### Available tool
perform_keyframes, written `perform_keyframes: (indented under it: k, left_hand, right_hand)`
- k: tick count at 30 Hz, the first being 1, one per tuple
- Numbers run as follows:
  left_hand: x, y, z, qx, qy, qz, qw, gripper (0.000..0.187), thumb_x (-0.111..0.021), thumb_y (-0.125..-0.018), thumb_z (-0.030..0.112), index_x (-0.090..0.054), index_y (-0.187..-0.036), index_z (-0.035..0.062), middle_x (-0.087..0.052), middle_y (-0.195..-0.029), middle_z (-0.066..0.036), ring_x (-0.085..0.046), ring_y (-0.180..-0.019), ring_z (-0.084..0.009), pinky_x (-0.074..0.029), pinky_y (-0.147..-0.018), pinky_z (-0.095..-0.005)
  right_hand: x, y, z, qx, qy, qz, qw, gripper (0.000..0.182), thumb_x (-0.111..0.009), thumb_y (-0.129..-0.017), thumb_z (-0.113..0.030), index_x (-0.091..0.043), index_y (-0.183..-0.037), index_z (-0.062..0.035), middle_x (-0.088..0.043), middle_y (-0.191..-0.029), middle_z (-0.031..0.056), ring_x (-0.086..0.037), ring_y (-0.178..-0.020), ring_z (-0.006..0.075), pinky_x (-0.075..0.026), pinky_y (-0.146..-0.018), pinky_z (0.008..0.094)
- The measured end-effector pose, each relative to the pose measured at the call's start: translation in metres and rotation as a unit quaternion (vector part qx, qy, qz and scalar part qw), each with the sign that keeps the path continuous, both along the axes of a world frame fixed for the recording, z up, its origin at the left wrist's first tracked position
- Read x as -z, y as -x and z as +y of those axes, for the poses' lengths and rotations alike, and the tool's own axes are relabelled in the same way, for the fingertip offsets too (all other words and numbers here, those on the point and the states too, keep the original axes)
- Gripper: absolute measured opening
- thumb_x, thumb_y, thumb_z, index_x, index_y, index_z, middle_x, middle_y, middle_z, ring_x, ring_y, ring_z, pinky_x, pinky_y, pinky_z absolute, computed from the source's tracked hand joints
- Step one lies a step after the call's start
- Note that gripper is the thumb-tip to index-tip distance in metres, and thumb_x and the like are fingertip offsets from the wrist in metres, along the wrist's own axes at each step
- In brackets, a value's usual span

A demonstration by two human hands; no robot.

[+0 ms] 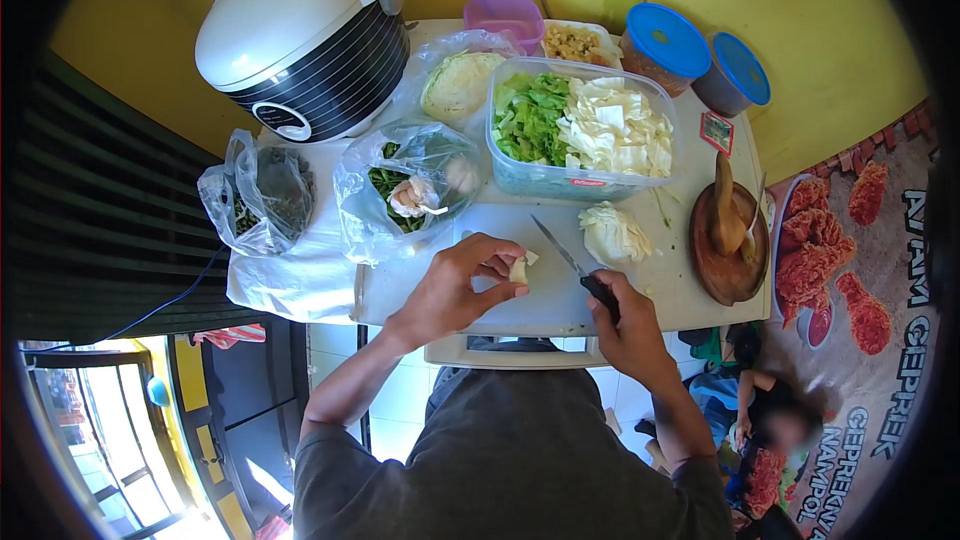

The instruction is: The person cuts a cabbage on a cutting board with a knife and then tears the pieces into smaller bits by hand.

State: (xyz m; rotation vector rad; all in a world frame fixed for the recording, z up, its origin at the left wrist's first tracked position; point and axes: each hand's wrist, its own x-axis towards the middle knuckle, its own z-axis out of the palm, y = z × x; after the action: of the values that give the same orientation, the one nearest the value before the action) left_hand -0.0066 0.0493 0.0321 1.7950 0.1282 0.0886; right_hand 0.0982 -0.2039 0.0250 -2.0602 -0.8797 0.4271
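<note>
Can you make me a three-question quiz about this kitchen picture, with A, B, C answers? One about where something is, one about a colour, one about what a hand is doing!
1. Where is the rice cooker?
A. At the far left of the table
B. Beside the wooden mortar
C. On the floor

2. What colour are the lids on the two round tubs?
A. Red
B. Blue
C. Green

3. What is the right hand doing?
A. Resting flat and open
B. Lifting a bag
C. Holding a knife

Answers:
1. A, it sits at the table's back left corner, next to the plastic bags.
2. B, both lids are bright blue.
3. C, its fingers are closed around the knife's black handle, while the left hand pinches a small piece of cabbage on the cutting board.
</note>
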Motion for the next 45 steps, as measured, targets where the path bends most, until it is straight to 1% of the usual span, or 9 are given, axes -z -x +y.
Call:
perform_keyframes:
  k: [5,14,20,23,26,32,38,41,45]
  left_hand:
    - [0.029,-0.008,-0.020,-0.023,0.191,0.039,0.981,0.037,-0.071,-0.096,0.001,-0.061,-0.132,-0.0043,-0.069,-0.124,-0.009,-0.068,-0.108,-0.0154,-0.055,-0.098,-0.0294]
    - [0.029,-0.009,-0.036,-0.029,0.168,0.014,0.985,0.035,-0.061,-0.100,-0.003,-0.060,-0.135,-0.0053,-0.070,-0.126,-0.013,-0.066,-0.116,-0.0172,-0.053,-0.103,-0.0311]
    - [0.040,-0.010,-0.039,-0.044,0.131,-0.003,0.990,0.032,-0.057,-0.103,-0.002,-0.062,-0.134,-0.0054,-0.073,-0.121,-0.014,-0.068,-0.109,-0.0155,-0.055,-0.096,-0.0299]
    - [0.039,-0.008,-0.041,-0.054,0.122,0.015,0.991,0.031,-0.062,-0.101,-0.001,-0.064,-0.131,-0.0055,-0.073,-0.119,-0.015,-0.068,-0.110,-0.0162,-0.056,-0.095,-0.0302]
    - [0.026,-0.011,-0.044,-0.053,0.168,-0.006,0.984,0.031,-0.068,-0.098,0.002,-0.066,-0.128,-0.0050,-0.073,-0.117,-0.013,-0.069,-0.109,-0.0159,-0.057,-0.095,-0.0304]
    - [0.031,-0.012,-0.036,-0.047,0.196,-0.015,0.979,0.035,-0.074,-0.095,0.005,-0.067,-0.128,-0.0029,-0.074,-0.114,-0.011,-0.070,-0.104,-0.0159,-0.059,-0.092,-0.0296]
    - [0.035,-0.011,-0.033,-0.086,0.094,-0.022,0.992,0.034,-0.069,-0.095,-0.001,-0.067,-0.129,-0.0009,-0.072,-0.114,-0.012,-0.069,-0.102,-0.0153,-0.058,-0.092,-0.0293]
    - [0.029,-0.011,-0.027,-0.087,0.013,-0.066,0.994,0.035,-0.066,-0.096,0.001,-0.067,-0.131,0.0031,-0.070,-0.106,-0.011,-0.068,-0.089,-0.0152,-0.058,-0.083,-0.0294]
    - [0.016,-0.012,-0.021,-0.052,-0.048,-0.035,0.997,0.034,-0.068,-0.097,0.007,-0.067,-0.132,0.0067,-0.065,-0.095,-0.010,-0.065,-0.077,-0.0164,-0.055,-0.073,-0.0303]
  right_hand:
    - [0.015,-0.004,0.020,0.053,-0.094,0.047,0.993,0.023,-0.077,-0.090,-0.008,-0.065,-0.107,0.0013,-0.063,-0.075,0.0037,-0.051,-0.062,0.0064,-0.041,-0.057,0.0258]
    - [0.024,-0.009,0.035,0.033,-0.133,0.003,0.991,0.030,-0.089,-0.080,-0.013,-0.075,-0.103,0.0014,-0.072,-0.082,0.0058,-0.062,-0.071,0.0080,-0.052,-0.065,0.0266]
    - [0.016,-0.011,0.035,0.038,-0.065,0.035,0.997,0.028,-0.090,-0.080,-0.014,-0.073,-0.096,0.0014,-0.073,-0.082,0.0069,-0.063,-0.073,0.0080,-0.052,-0.066,0.0266]
    - [0.011,-0.011,0.035,0.042,-0.023,0.047,0.998,0.024,-0.088,-0.082,-0.012,-0.071,-0.093,0.0014,-0.074,-0.084,0.0078,-0.064,-0.075,0.0078,-0.052,-0.067,0.0264]
    - [0.025,-0.012,0.034,0.003,-0.131,-0.003,0.991,0.024,-0.086,-0.083,-0.014,-0.072,-0.095,0.0015,-0.066,-0.073,0.0079,-0.055,-0.063,0.0082,-0.045,-0.057,0.0279]
    - [0.024,-0.009,0.039,0.043,-0.176,0.104,0.978,0.016,-0.080,-0.089,-0.009,-0.074,-0.102,-0.0002,-0.065,-0.076,0.0008,-0.053,-0.066,0.0061,-0.043,-0.060,0.0252]
    - [0.024,-0.010,0.038,0.050,-0.189,0.074,0.978,0.017,-0.074,-0.095,-0.014,-0.068,-0.102,0.0002,-0.060,-0.075,-0.0012,-0.048,-0.066,0.0055,-0.040,-0.059,0.0247]
    - [0.019,-0.010,0.034,0.094,-0.162,0.242,0.952,0.018,-0.070,-0.098,-0.017,-0.065,-0.103,-0.0007,-0.058,-0.078,-0.0019,-0.049,-0.069,0.0057,-0.041,-0.063,0.0245]
    - [0.018,-0.013,0.033,0.096,-0.132,0.274,0.948,0.018,-0.069,-0.100,-0.019,-0.067,-0.102,-0.0015,-0.063,-0.081,-0.0012,-0.053,-0.074,0.0062,-0.044,-0.067,0.0254]
